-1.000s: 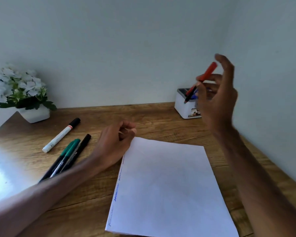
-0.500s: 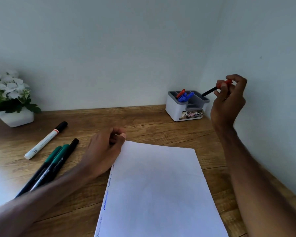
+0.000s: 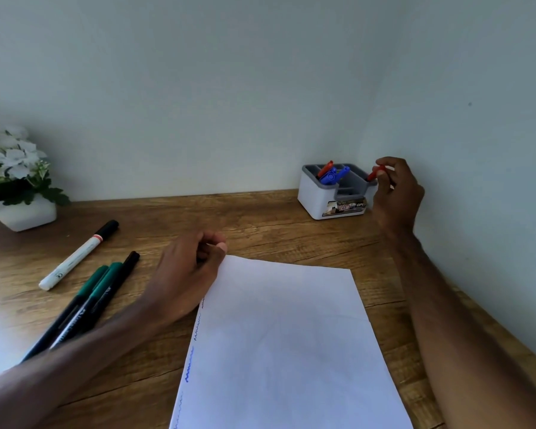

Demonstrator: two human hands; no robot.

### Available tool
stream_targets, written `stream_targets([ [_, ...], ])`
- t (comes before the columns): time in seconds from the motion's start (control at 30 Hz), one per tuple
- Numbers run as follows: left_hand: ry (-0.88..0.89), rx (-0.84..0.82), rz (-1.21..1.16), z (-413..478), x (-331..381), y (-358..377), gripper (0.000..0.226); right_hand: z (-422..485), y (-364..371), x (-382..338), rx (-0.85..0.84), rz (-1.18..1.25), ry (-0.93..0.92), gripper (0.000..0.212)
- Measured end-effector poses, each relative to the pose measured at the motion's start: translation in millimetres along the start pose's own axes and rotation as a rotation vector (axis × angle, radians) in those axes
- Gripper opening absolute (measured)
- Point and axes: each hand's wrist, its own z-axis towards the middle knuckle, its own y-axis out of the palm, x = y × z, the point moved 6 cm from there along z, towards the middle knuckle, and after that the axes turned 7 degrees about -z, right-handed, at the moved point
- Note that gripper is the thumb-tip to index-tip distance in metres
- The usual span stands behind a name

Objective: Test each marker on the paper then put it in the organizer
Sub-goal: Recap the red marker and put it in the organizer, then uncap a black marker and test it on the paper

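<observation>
At the white-and-grey plastic organizer [image 3: 328, 199], our right fingers [image 3: 391, 164] pinch a red-capped marker [image 3: 373, 174]; beside our clenched, empty left fingers [image 3: 211, 243], four markers [image 3: 103, 283] wait.

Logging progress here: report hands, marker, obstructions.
Right hand pinches red marker, lower end in organizer, right side. Left hand curled, empty, at paper corner. Nothing blocking.

Organizer [image 3: 331, 198], white with grey rim, stands upright at the far right by the wall; stowed red marker [image 3: 325, 169] and blue markers [image 3: 333, 175] lean in its rear-left compartment; your right hand [image 3: 395, 193] pinches the held red marker [image 3: 373, 174] at its right end; paper [image 3: 285, 335] lies flat, squiggles along its left edge; white marker [image 3: 75, 261], green markers [image 3: 106, 278] and black marker [image 3: 123, 274] lie to its left.
</observation>
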Motion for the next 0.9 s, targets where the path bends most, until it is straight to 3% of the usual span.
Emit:
stream_targets([
  [0.27, -0.001, 0.001, -0.002, 0.4, 0.5, -0.3, 0.011, -0.7, -0.4, -14.1, -0.017, -0.034, 0.005, 0.04],
  [0.57, -0.005, 0.009, 0.01, -0.3, 1.5, 0.0, 0.014, -11.1, -19.6, -72.2, 0.124, -0.117, -0.21, 0.036],
  [0.7, -0.006, 0.01, 0.009, -1.9, 4.4, -1.7, 0.014, -26.1, -26.6, -117.8, 0.153, -0.01, -0.348, 0.035],
  [0.8, 0.004, 0.018, 0.023, -2.0, 5.7, -1.6, 0.016, -44.9, -19.3, -150.2, 0.08, 0.129, -0.496, 0.033],
  [0.9, 0.021, 0.03, -0.007, -2.1, 7.6, -1.9, 0.015, -74.8, 4.1, -179.0, -0.125, 0.199, -0.639, 0.029],
])
